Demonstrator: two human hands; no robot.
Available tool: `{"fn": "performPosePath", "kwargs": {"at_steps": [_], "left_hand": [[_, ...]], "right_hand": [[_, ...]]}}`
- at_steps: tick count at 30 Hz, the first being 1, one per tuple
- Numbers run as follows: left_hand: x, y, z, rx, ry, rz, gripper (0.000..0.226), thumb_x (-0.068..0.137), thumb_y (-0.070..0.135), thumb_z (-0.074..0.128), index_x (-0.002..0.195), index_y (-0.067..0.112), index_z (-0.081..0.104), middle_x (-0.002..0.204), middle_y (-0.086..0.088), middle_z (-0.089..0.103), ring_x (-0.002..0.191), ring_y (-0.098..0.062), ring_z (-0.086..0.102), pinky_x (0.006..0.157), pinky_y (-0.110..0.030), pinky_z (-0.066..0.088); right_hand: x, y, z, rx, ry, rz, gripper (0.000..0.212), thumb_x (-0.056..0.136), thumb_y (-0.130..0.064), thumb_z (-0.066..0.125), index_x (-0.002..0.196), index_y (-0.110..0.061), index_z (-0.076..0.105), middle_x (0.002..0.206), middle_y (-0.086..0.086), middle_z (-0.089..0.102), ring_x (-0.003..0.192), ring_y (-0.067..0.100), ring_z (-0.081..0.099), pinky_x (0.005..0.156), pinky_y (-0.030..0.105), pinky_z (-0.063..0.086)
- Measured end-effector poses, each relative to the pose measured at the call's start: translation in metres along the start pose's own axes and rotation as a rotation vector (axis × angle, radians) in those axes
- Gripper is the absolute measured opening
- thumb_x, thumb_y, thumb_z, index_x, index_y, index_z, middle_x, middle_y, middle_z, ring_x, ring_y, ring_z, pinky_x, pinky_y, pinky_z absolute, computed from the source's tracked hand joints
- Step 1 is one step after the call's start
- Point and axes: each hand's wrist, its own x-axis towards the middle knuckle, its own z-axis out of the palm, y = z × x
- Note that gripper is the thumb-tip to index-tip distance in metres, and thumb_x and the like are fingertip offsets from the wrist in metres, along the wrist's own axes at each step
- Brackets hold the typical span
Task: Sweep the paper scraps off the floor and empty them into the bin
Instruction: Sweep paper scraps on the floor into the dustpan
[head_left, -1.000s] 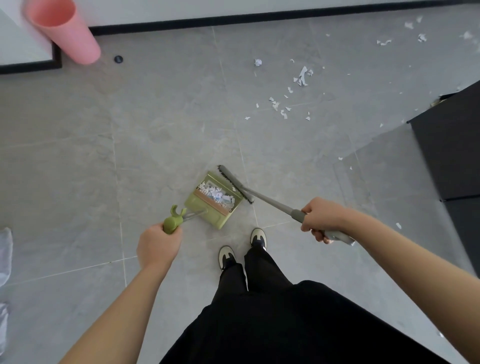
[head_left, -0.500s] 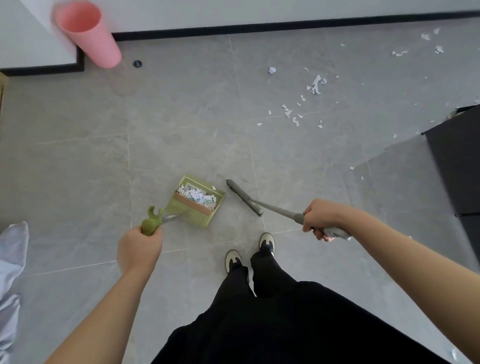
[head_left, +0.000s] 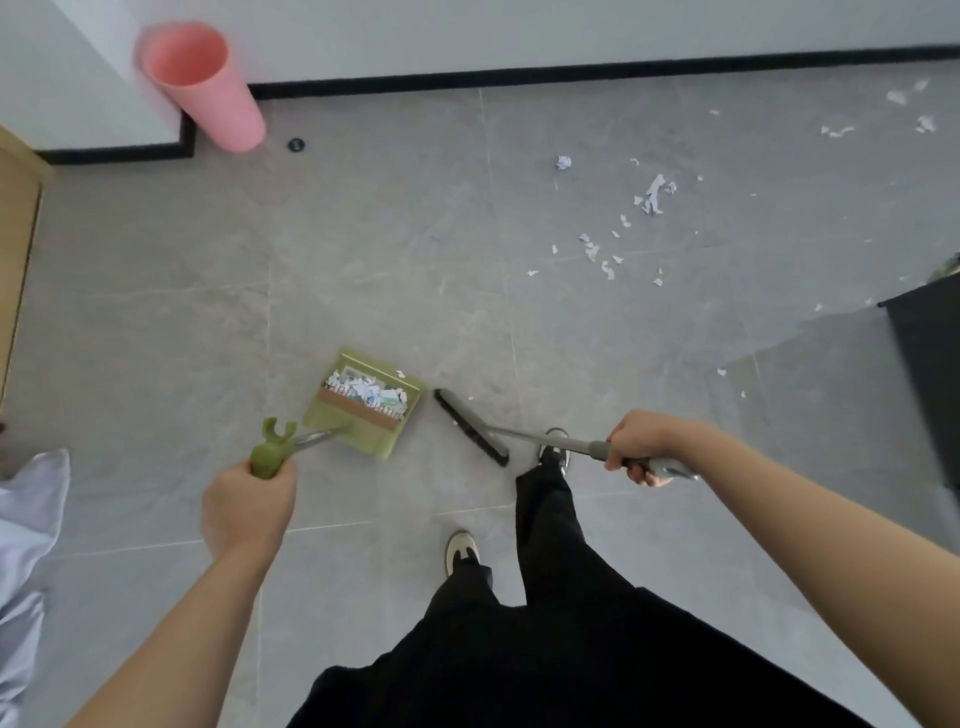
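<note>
My left hand (head_left: 247, 506) grips the green handle of a green dustpan (head_left: 353, 421), which holds a heap of white paper scraps (head_left: 369, 389). My right hand (head_left: 641, 447) grips the grey handle of a broom (head_left: 470, 426), whose dark head sits just right of the dustpan, apart from it. A pink bin (head_left: 200, 83) stands at the far left by the wall. More loose paper scraps (head_left: 618, 228) lie scattered on the grey floor at the upper right.
A black skirting board (head_left: 571, 70) runs along the white wall at the back. Dark furniture (head_left: 930, 364) stands at the right edge. A wooden panel (head_left: 15, 218) and pale cloth (head_left: 26, 525) are at the left. My two feet (head_left: 462, 553) are mid-stride below the dustpan.
The view has shifted left and forward, bringing the pink bin nearer. Dustpan and broom moved left with my hands, and my feet have stepped apart.
</note>
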Motion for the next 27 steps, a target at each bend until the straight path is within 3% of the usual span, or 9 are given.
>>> {"fn": "performPosePath", "kwargs": {"at_steps": [6,14,20,23,27], "left_hand": [[-0.001,0.064,0.025,-0.022,0.035,-0.062,0.033,0.086,0.030,0.066,0.061,0.012,0.055,0.061,-0.012,0.055,0.068,-0.041,0.056,0.064,-0.039,0.046],[-0.006,0.158,0.070,-0.051,0.039,-0.077,0.034,0.087,0.028,0.066,0.061,0.008,0.056,0.059,-0.013,0.053,0.065,-0.040,0.054,0.062,-0.038,0.043],[-0.008,0.219,0.097,-0.068,0.032,-0.017,0.035,0.087,0.025,0.066,0.060,0.007,0.053,0.055,-0.012,0.051,0.058,-0.036,0.050,0.058,-0.036,0.038],[-0.005,0.245,0.112,-0.071,0.009,0.015,0.037,0.087,0.025,0.066,0.058,0.008,0.052,0.053,-0.011,0.049,0.053,-0.033,0.048,0.054,-0.034,0.036],[0.001,0.279,0.127,-0.065,0.014,0.092,0.039,0.085,0.032,0.067,0.067,-0.001,0.059,0.061,-0.021,0.056,0.068,-0.044,0.058,0.061,-0.037,0.038]], "right_hand": [[0.019,-0.016,-0.089,-0.037,0.047,-0.027,0.007,0.084,0.006,0.056,0.091,0.004,0.058,0.049,0.005,0.045,0.041,0.017,0.043,0.040,0.018,0.035],[0.045,-0.044,-0.203,-0.006,0.120,-0.045,0.007,0.086,0.008,0.055,0.082,0.003,0.053,0.061,0.009,0.043,0.041,0.016,0.042,0.036,0.016,0.036],[0.067,-0.050,-0.250,0.045,0.191,-0.076,0.004,0.085,0.006,0.054,0.088,0.005,0.052,0.066,0.012,0.044,0.048,0.019,0.043,0.046,0.025,0.036],[0.070,-0.038,-0.270,0.133,0.212,-0.077,0.003,0.086,0.006,0.052,0.088,0.003,0.051,0.064,0.011,0.044,0.040,0.017,0.042,0.045,0.024,0.035],[0.069,-0.002,-0.293,0.214,0.264,-0.063,0.012,0.087,0.004,0.056,0.098,0.008,0.055,0.058,0.013,0.048,0.039,0.019,0.046,0.041,0.023,0.039]]}}
